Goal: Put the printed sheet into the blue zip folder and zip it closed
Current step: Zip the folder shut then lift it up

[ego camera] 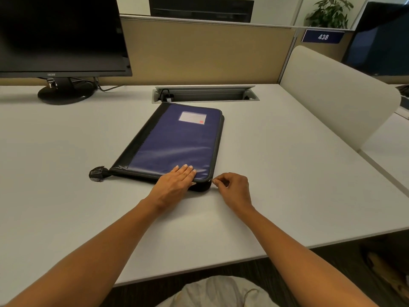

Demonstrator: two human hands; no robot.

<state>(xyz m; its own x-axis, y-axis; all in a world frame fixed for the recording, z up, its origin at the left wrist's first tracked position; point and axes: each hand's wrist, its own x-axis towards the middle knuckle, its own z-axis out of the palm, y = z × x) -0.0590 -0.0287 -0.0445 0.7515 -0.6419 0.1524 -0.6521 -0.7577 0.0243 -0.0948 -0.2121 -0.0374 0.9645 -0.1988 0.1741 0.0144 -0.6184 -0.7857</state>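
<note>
The left hand [174, 182] is laid flat, fingers spread, on the near edge of the blue zip folder [174, 140], gripping nothing. The right hand [232, 187] is pinched narrowly on the zip pull [212, 180] at the near right corner. The folder is observed lying shut on the white table [287, 173], with a monitor [62, 36] beyond.
</note>
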